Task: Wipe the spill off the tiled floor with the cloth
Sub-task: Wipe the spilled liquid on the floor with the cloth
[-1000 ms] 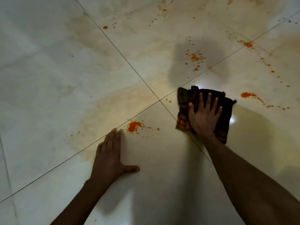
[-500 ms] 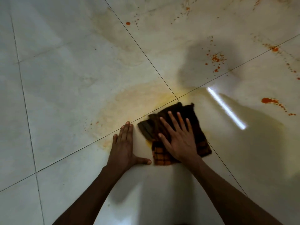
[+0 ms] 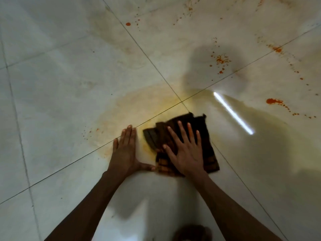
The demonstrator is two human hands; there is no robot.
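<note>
— Wiping is the step in hand, I'd say: the right hand (image 3: 188,154) lies flat on the dark checked cloth (image 3: 180,145), fingers spread, pressing it to the tiled floor (image 3: 57,94) rather than gripping it. The cloth sits just right of where the grout lines cross, crumpled at its left edge and blurred there

— And the other hand?

— The left hand (image 3: 126,151) is open too, palm down on bare tile just beside the cloth, fingers together, thumb stretched towards the cloth's lower corner. It looks like a prop for the person's weight. It holds nothing

— How much is left to clean?

— Plenty, by my judgement. A pale yellow smear (image 3: 132,108) spreads over the tile joint left of and above the cloth, with fine orange specks at its left rim. Beyond that I count four clear orange patches: a lone drop (image 3: 128,24) far up, a cluster of splashes (image 3: 221,60) in the shadow, a blob (image 3: 274,101) with a trail of dots to the right, and a streak (image 3: 278,49) near the upper right joint. Smaller flecks at the top edge are too fine to count

— So the next move?

— Probably a push of the cloth leftward and up over the smear, then long reaches to the far spots; those lie well apart from the cloth, so the body may need to shift. One cloth, two hands, both open
</note>
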